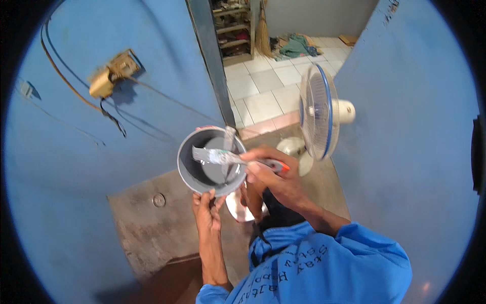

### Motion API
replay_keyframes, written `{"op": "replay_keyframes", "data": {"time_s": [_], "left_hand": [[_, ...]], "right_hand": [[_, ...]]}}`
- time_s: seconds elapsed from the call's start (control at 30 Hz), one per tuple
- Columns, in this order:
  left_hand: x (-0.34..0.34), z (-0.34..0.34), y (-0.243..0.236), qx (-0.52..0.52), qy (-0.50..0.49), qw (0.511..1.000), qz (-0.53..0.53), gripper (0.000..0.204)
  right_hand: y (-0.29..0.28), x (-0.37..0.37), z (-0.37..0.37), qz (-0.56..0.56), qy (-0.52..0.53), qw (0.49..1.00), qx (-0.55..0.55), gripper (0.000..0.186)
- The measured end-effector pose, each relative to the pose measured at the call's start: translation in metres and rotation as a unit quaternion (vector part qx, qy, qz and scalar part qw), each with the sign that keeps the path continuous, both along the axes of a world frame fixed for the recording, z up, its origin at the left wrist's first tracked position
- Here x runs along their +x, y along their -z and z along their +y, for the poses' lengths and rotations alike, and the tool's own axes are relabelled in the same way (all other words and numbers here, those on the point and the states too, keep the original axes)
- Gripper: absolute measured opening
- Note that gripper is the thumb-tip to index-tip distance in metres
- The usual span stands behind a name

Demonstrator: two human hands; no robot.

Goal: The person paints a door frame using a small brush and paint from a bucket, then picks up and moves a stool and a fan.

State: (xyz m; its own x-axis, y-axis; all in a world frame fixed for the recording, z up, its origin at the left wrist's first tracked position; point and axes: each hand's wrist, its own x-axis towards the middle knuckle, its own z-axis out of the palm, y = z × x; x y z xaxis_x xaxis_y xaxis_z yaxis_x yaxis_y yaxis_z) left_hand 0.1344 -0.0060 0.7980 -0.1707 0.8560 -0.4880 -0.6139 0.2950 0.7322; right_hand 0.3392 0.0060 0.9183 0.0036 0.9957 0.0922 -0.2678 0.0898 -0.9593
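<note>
A round paint bucket (185, 169) with grey paint inside is tilted toward me in front of the blue wall. My left hand (207, 209) grips it at the near rim, fingers pressed to its side. My right hand (273, 171) is closed round the handle of a paintbrush (217, 156), whose grey-coated bristles point left above the bucket's opening. Beside the brush, a pale flat stick (230, 138) leans across the bucket's far right rim, its lower end down in the paint. White smears cover the brush's neck, and the handle end is orange and grey.
A white fan with a blue ring (324, 111) stands to the right by the doorway. Cables hang from a wall socket with a yellowish plug (103, 83). A drain (158, 199) sits in the floor. Beyond the doorway are a broom (263, 35), cloths (295, 46) and a shelf (234, 30).
</note>
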Motion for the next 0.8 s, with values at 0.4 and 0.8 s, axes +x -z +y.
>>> {"op": "replay_keyframes", "data": {"time_s": [0.4, 0.8], "left_hand": [[0.004, -0.167, 0.028, -0.033, -0.133, 0.990, -0.032, 0.018], [0.011, -0.241, 0.054, -0.054, -0.052, 0.997, -0.015, 0.020]], "right_hand": [[0.035, 0.000, -0.138, 0.122, -0.084, 0.983, -0.106, 0.024], [0.066, 0.021, -0.214, 0.034, -0.086, 0.985, -0.145, 0.026]]}}
